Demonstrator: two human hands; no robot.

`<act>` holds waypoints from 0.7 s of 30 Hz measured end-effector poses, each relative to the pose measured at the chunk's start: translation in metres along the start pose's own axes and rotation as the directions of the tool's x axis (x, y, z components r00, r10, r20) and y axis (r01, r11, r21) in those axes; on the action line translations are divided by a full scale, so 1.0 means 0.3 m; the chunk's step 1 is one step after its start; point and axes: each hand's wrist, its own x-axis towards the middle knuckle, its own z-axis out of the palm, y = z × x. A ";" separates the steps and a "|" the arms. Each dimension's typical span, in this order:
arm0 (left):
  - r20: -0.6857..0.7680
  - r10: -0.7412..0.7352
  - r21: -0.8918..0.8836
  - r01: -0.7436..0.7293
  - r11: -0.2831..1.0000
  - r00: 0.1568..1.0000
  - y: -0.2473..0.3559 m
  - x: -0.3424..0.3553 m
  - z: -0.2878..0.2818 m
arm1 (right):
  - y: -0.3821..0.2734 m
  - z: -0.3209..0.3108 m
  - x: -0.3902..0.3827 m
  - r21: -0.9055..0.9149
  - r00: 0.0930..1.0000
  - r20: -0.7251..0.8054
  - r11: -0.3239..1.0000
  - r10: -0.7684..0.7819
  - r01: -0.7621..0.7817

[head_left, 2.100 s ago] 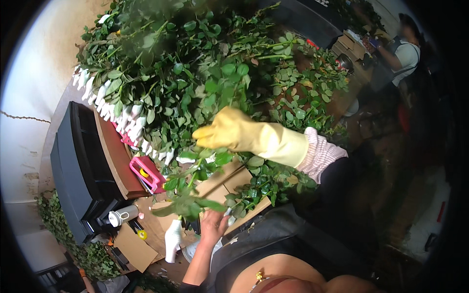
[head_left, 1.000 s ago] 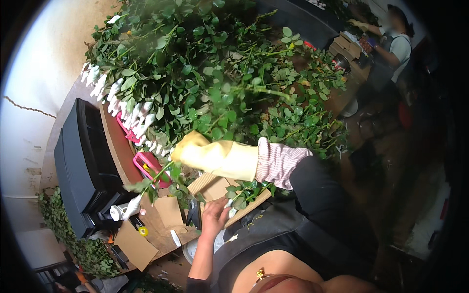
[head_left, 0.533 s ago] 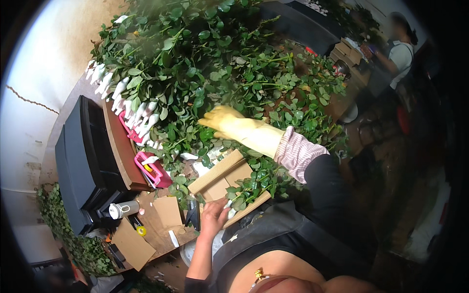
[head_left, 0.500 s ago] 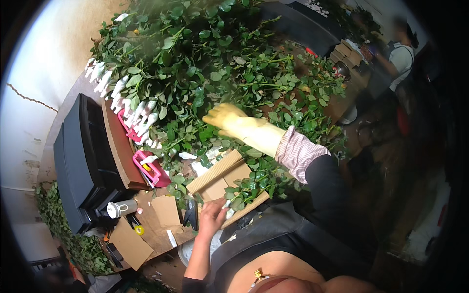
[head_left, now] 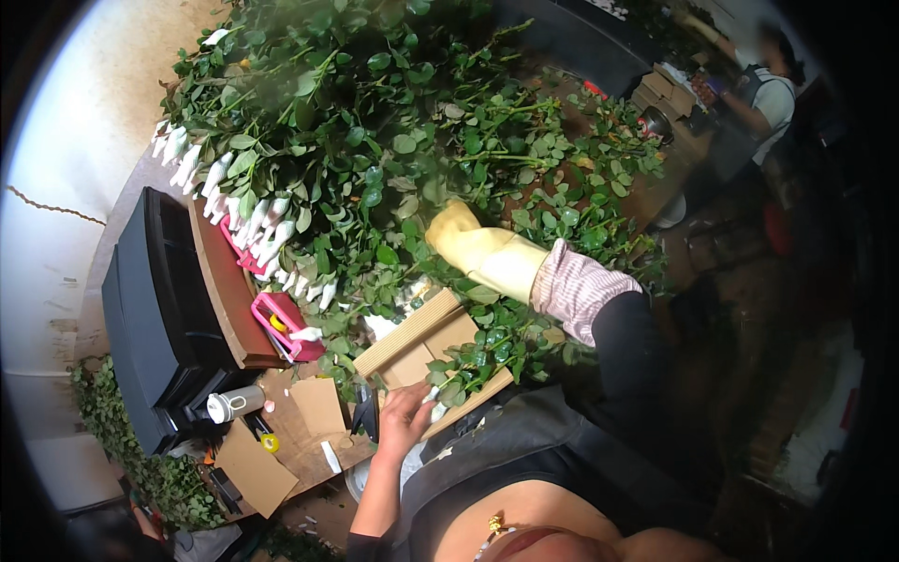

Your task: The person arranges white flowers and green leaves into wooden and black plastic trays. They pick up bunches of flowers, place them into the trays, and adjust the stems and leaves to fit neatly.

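Note:
My left hand [head_left: 403, 417], bare, is at the near end of a corrugated cardboard wrap [head_left: 412, 331]. Its fingers close over the white-sleeved head of a rose [head_left: 435, 409], whose leafy stem [head_left: 492, 351] lies across the cardboard. My right hand [head_left: 456, 229] wears a long yellow rubber glove with a striped cuff. It reaches into the large heap of leafy rose stems [head_left: 375, 140], and its fingertips are bent down, mostly lost among the leaves. Several rose heads in white sleeves [head_left: 262, 225] stick out along the heap's left side.
Left of the heap stands a black cabinet-like case [head_left: 154, 318]. A pink tape dispenser [head_left: 288, 326], white cup [head_left: 234, 403], yellow tape roll [head_left: 270, 442] and flat cardboard pieces [head_left: 255, 473] lie about the table. Another person [head_left: 773, 108] works at the far right.
My right hand has shifted right and toward me, its spread fingers now bent down into the leaves. My left hand stays about where it was, by the white-sleeved rose head.

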 end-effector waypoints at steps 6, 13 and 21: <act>0.003 -0.018 0.002 0.018 1.000 1.000 -0.014 -0.009 0.007 | -0.143 0.030 0.099 -0.197 0.952 -0.092 0.943 -0.291 0.269; 0.027 0.067 0.036 -0.068 0.997 0.997 -0.019 0.025 0.006 | -0.118 0.088 0.168 0.282 0.974 0.042 0.938 -0.223 0.202; -0.029 0.111 0.016 -0.111 0.994 0.993 -0.039 -0.004 0.009 | 0.098 -0.053 -0.277 0.611 0.947 -0.291 0.736 -0.135 0.292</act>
